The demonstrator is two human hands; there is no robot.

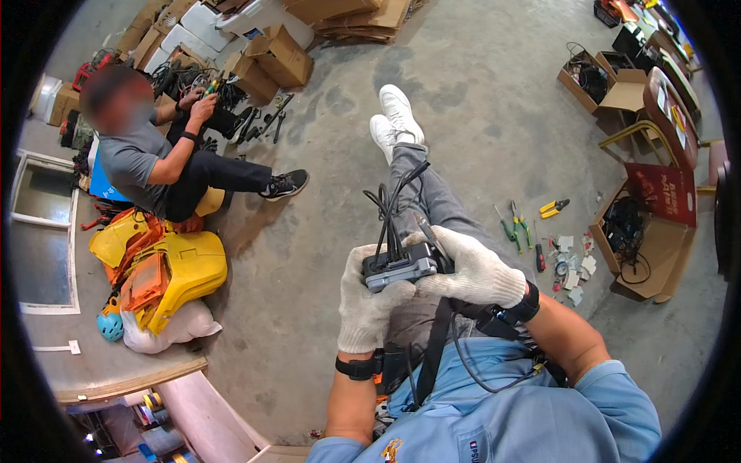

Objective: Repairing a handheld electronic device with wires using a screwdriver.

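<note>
Above my lap I hold a small grey and black box-shaped device (400,272), with several black cables (391,212) rising in loops from it. My left hand (364,305), in a white knit glove, is closed round the device's left side and underside. On the other side my right hand (475,270), gloved alike, has its fingers bent at the device's right edge. A narrow dark metallic piece (429,234) sticks up by the right fingers; its kind is unclear, and the glove hides its lower end.
On the floor to the right lie screwdrivers (516,224), yellow-handled pliers (553,208) and white scraps (572,270), beside a carton (656,262) of black cables. A co-worker (143,158) sits at left near yellow plastic parts (189,270). My outstretched legs (421,185) cross the middle.
</note>
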